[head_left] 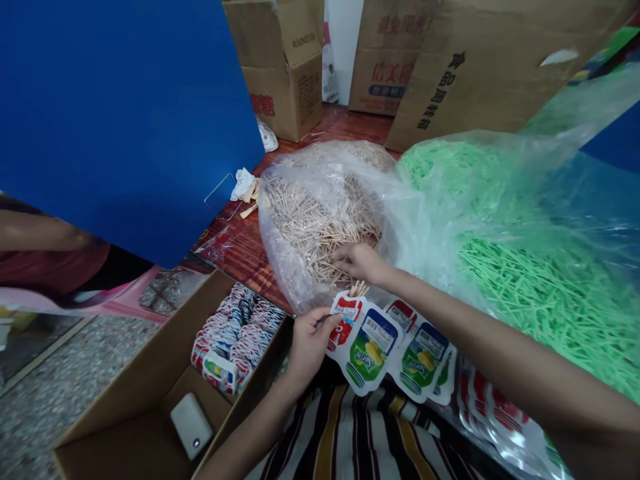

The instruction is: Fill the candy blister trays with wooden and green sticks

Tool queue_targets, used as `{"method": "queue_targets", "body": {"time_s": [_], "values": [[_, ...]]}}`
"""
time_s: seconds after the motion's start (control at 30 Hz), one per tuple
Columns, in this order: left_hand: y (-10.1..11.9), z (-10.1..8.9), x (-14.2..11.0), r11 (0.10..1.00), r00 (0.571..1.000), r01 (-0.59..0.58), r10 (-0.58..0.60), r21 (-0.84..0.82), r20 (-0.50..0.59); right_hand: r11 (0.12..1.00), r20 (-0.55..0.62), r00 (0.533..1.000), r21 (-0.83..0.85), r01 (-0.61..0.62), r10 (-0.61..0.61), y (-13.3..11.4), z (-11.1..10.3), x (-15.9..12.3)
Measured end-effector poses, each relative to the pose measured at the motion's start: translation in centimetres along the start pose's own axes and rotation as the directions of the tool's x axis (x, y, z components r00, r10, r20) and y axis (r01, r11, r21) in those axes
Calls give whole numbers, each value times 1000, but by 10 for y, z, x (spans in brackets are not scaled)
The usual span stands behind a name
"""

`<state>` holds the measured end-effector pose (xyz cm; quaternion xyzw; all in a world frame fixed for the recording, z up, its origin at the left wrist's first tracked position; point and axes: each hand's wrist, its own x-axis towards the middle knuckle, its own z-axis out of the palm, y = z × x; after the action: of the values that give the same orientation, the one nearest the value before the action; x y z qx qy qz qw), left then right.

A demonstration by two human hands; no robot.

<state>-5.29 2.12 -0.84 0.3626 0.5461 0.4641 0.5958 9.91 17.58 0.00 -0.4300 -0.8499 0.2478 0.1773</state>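
My left hand (307,343) is closed on the end of a strip of printed pouches (374,343), bottle-and-fruit shaped, in red, green and blue. A few thin pale sticks (359,289) poke up from the top of the pouch by my left fingers. My right hand (363,261) reaches over the strip into a clear plastic bag (280,267). Its fingers are bent together against the loose pale sticks (313,220) there; their tips are partly hidden. More of the strip (495,407) trails under my right forearm across my lap.
A cardboard box (135,373) at lower left holds bundled pouches (237,333) and a white device (191,425). On the right lies a clear bag of green sticks (545,293). A blue panel (125,113) stands at left, with a person's arm (45,232) beyond. Cartons (480,73) line the back.
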Motion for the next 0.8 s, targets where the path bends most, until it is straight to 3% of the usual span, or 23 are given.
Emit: {"method": "queue_targets", "body": {"time_s": [0.17, 0.23, 0.3, 0.33, 0.4, 0.43, 0.5, 0.63, 0.73, 0.8], "values": [[3, 0, 1, 1000, 1000, -2, 1, -8, -21, 1000, -22, 1000, 12, -8, 9, -3, 17, 9], [4, -1, 1, 1000, 1000, 1, -1, -17, -20, 999, -58, 998, 37, -21, 23, -4, 10, 5], [4, -2, 2, 1000, 1000, -3, 2, -20, -12, 979, -125, 990, 201, -46, 72, -10, -5, -4], [4, -2, 3, 1000, 1000, -7, 7, -20, -6, 932, -169, 978, 359, -52, 120, -15, -14, -10], [4, -3, 4, 1000, 1000, -16, 16, -22, 7, 758, -245, 946, 653, -1, 212, -28, -32, -25], [4, -2, 4, 1000, 1000, -19, 19, -24, 12, 694, -275, 932, 719, 35, 238, -36, -40, -33], [4, 0, 5, 999, 1000, -18, 18, -35, 16, 653, -302, 918, 754, 65, 258, -50, -49, -49], [6, 7, 3, 998, 999, -23, 25, -62, 35, 691, -271, 941, 721, 57, 205, -62, -45, -72], [7, 13, 2, 997, 998, -35, 38, -66, 50, 745, -280, 939, 666, 41, 198, -57, -39, -82], [7, 16, 2, 996, 998, -35, 40, -86, 57, 792, -220, 963, 610, 11, 155, -53, -41, -88]]}}
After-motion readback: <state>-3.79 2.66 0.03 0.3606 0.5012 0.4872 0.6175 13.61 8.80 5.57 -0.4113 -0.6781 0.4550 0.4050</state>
